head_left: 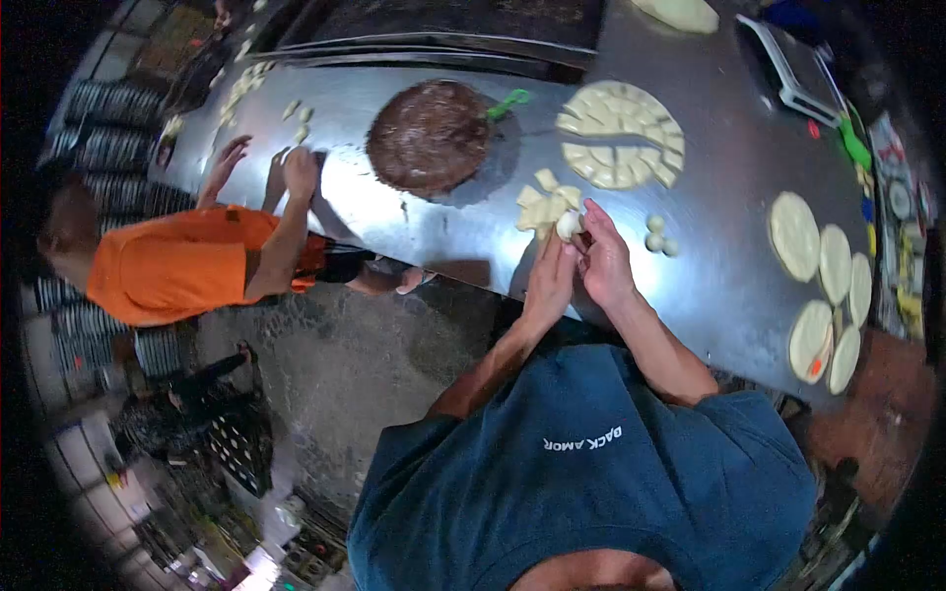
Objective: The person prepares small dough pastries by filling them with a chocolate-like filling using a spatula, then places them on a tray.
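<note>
A small round dough ball (568, 227) sits between my two hands, just above the table's near edge. My left hand (552, 281) has its fingers closed about the ball's lower side. My right hand (606, 258) is curled around it from the right, partly hiding the grip. Right beyond them lie loose cut dough pieces (537, 209). Farther back is a flat dough round (619, 108), sliced into many pieces. To the right of my hands, several finished dough balls (660, 238) rest together on the metal table (719, 197).
A large brown, glossy mass (429, 136) with a green-handled tool (509, 103) stands left of centre. Uncut dough rounds (793, 236) lie at the right. A scale-like device (788, 69) is at the back right. A co-worker in orange (187, 261) handles dough at the left.
</note>
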Available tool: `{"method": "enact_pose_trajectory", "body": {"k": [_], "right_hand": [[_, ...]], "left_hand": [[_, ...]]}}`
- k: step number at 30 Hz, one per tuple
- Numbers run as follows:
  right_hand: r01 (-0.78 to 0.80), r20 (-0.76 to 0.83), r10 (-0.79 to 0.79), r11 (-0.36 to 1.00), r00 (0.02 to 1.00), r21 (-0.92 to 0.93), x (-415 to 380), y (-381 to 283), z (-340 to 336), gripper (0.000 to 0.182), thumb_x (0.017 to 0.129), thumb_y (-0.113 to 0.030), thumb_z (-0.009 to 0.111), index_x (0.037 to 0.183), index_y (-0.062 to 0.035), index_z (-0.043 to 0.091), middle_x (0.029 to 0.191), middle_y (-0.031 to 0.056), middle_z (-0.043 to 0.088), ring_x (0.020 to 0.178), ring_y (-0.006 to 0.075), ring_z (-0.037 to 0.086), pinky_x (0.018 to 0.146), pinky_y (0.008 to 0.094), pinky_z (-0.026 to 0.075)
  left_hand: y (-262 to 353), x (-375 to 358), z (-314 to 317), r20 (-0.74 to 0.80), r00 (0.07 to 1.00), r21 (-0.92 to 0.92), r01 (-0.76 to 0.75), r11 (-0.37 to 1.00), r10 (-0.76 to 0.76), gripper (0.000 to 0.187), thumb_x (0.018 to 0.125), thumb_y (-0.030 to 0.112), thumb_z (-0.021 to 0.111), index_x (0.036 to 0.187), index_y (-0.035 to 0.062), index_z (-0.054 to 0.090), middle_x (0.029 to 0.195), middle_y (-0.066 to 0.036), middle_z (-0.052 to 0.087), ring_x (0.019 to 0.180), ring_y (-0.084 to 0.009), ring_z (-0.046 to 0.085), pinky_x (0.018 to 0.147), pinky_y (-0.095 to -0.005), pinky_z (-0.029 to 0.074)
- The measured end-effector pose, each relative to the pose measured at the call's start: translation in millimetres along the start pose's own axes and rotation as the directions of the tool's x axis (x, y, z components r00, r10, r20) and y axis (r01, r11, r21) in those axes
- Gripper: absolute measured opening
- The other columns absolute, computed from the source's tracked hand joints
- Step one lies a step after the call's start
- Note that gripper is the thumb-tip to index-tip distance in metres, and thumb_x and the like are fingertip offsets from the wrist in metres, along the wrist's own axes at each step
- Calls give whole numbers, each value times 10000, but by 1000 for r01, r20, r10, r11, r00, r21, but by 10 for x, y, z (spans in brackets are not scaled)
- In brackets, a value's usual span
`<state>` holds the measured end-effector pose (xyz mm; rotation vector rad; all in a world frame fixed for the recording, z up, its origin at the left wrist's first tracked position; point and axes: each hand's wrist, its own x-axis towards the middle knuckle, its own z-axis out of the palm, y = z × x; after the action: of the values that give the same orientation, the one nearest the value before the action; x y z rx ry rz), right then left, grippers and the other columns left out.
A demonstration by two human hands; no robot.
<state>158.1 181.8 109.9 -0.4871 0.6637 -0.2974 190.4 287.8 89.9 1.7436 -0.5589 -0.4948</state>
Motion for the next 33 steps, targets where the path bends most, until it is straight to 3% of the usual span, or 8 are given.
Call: {"method": "enact_pose_trajectory", "body": {"k": [3,5,10,13,17,27,31,33], "right_hand": [[13,6,-12,992,1000,-125,297,148,427,445,873,-51,577,1302,-70,459,952,69,601,849,128,569,595,261,463],[333,327,-100,489,940,-806,672,175,713,464,833,-2,558,1283,-63,461,943,139,611,810,221,608,616,332,496],[879,929,67,-356,363,-318,1535,492,1316,490,777,48,507,1250,-76,478,992,196,631,840,393,612,726,432,488],[835,706,472,-443,528,-327,1668,584,1501,482,773,35,495,1239,-90,501,984,189,644,867,377,625,739,458,484],[781,670,428,-165,606,-602,1807,516,1562,478,762,-12,552,1230,-93,504,940,210,652,889,400,625,730,487,479],[819,826,301,-494,477,-293,1339,683,1275,511,750,-3,543,1254,-73,506,1020,139,608,974,329,548,816,416,446],[692,677,142,-146,722,-707,1189,798,968,470,775,53,474,1234,-44,501,913,119,608,844,297,598,723,380,474],[174,376,439,434,816,-884,1084,828,721,515,759,96,440,1256,-32,491,909,90,617,780,220,617,626,301,490]], "left_hand": [[-127,-76,-276,-144,979,256,-105,961,145,479,918,173,537,1358,16,429,1392,-203,411,1290,-342,399,1081,-369,285],[-13,-112,-594,-186,976,237,-70,969,116,462,875,94,582,1320,23,484,1427,-200,378,1302,-332,396,1046,-373,349],[-277,-189,-1193,-300,951,28,88,996,-75,305,880,91,578,1178,26,601,1310,-161,509,1048,-240,586,800,-301,504],[-428,-254,-1493,-323,938,13,134,991,-123,286,883,79,574,1161,21,605,1289,-139,528,954,-191,600,728,-280,504],[-595,-388,-1750,-393,906,20,178,984,-156,267,884,67,580,1145,22,607,1233,-141,563,993,-201,601,775,-290,501],[-892,-59,-1581,-314,904,-278,204,939,-289,245,914,98,557,1142,26,612,1107,-98,616,965,-184,599,831,-296,481],[-737,5,-1395,-206,881,-466,294,835,-425,310,940,82,463,1210,-49,539,1161,-122,578,1057,-202,573,842,-315,509],[-768,-66,-1251,-197,844,-573,314,757,-500,322,927,69,465,1217,-55,528,1165,-125,578,1061,-217,575,849,-344,513]]}}
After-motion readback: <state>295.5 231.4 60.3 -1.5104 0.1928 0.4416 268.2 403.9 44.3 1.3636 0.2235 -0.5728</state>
